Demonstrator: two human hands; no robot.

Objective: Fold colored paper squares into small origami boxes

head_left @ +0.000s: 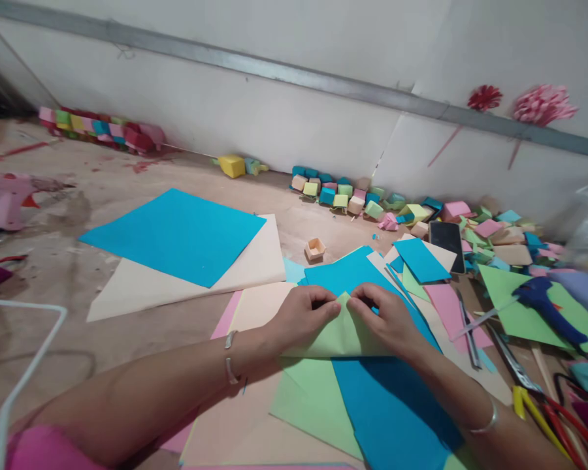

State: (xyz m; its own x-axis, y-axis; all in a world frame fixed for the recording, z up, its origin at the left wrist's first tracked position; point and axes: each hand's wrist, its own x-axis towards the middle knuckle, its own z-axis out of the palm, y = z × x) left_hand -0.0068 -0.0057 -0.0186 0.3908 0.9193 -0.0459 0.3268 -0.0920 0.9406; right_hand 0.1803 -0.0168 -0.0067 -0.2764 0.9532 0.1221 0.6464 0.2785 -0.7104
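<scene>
My left hand (301, 320) and my right hand (389, 320) meet over a light green paper (340, 339) folded into a triangle. Both pinch its upper tip with fingers closed, the thumbs pressing on the fold. The green piece lies on a blue sheet (387, 405) stacked over green, cream and pink sheets. A bracelet sits on each wrist.
A large blue sheet (176, 235) on a cream sheet lies to the left. A small orange paper box (315, 249), a phone (446, 243), rows of folded paper boxes (343, 192) by the wall, a blue glue gun (549, 307), a pink glue gun (7, 196) and scissors (543, 405) lie around.
</scene>
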